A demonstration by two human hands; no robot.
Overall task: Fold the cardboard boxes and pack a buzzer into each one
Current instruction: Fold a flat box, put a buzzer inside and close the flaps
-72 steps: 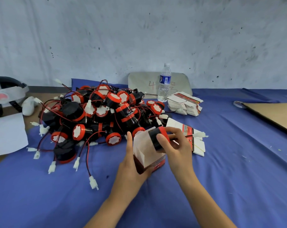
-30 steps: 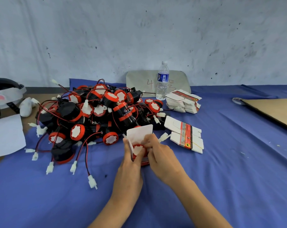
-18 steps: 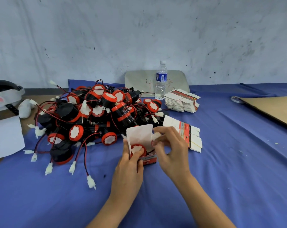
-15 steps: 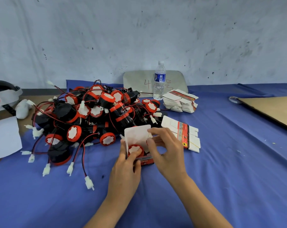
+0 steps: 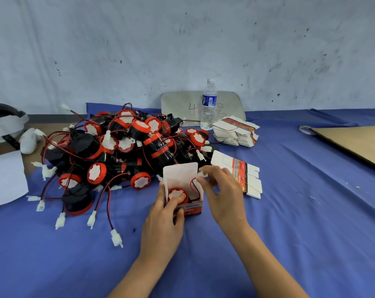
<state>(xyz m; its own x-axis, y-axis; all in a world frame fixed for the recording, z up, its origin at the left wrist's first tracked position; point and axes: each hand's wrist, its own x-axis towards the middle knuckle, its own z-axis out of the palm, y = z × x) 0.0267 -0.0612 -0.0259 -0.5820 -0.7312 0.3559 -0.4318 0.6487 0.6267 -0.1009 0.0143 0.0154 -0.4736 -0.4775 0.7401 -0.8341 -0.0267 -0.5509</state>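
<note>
Open cardboard box (image 5: 182, 179) on the blue bench (image 5: 300, 222): white flap upright, red front, print too small to read. Inside sits a red-rimmed, white-faced buzzer (image 5: 176, 195). The left grip (image 5: 163, 224) clasps the box; the right grip (image 5: 223, 194) pinches the buzzer's white connector (image 5: 202, 174) just above it. Behind the box, a grey board (image 5: 180, 104) bears a handwritten "4".

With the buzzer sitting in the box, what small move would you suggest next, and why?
Probably lower the right hand to tuck the white connector and its wire into the box beside the buzzer: the left hand steadies the box, the wire loops out above the rim, and the lid flap stands open.
</note>
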